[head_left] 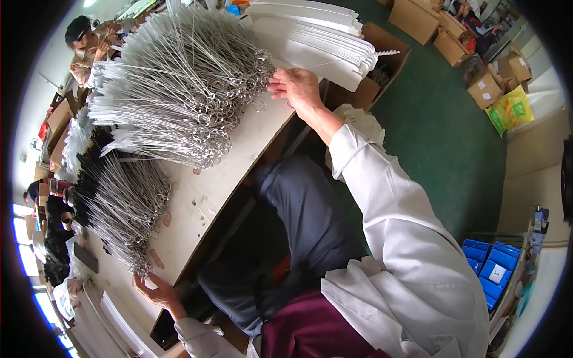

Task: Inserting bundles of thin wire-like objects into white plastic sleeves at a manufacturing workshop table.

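Note:
My right hand [296,89] reaches to the edge of a big heap of thin wire brushes [179,77] with whitish bristles and ring-shaped wire ends. Its fingers are loosely bent and apart, beside the rings; I make out nothing held in them. My left hand [160,293] is at the near end of a smaller heap of black-bristled wire brushes [128,200]. Its thumb and fingers are spread, with the tips touching the outermost rings. A single brush [388,53] lies across a stack of white strips [319,45], its bristled tip sticking out past the stack's right edge.
Both heaps lie on a pale worktable [239,149], whose edge runs diagonally past my knees. An open carton [382,71] stands beyond the strips. Another person [89,45] sits at the far left. Blue boxes [498,271] stand at the lower right, cartons [415,21] on the green floor.

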### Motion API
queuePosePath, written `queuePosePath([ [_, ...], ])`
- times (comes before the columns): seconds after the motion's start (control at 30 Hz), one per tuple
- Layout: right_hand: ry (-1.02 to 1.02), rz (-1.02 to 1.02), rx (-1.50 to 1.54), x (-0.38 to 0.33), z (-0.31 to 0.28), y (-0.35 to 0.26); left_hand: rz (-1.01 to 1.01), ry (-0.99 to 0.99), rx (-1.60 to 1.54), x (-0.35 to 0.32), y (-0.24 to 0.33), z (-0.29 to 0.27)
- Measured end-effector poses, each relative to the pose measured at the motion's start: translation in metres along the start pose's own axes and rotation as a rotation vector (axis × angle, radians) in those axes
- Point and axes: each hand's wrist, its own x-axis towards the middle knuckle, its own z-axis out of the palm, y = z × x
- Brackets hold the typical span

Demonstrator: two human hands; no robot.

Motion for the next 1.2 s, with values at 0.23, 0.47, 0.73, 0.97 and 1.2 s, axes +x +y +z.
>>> queuePosePath([
  [0.23, -0.009, 0.045, 0.120, -0.003, -0.002, 0.011, -0.006, -0.031, -0.004, 0.000, 0.003, 0.000],
  [0.47, -0.068, 0.165, 0.189, -0.002, 0.008, 0.010, -0.035, -0.035, -0.034, 0.002, 0.014, -0.005],
  [0.73, 0.158, 0.268, 0.312, -0.009, 0.029, 0.014, 0.021, -0.002, -0.041, 0.001, 0.007, -0.002],
  [0.97, 0.192, 0.259, 0.324, -0.014, 0.033, 0.011, -0.005, -0.010, -0.013, 0.000, 0.002, -0.002],
  [1.2, 0.185, 0.357, 0.473, -0.008, 0.032, 0.016, 0.084, 0.005, 0.010, 0.003, 0.004, -0.004],
])
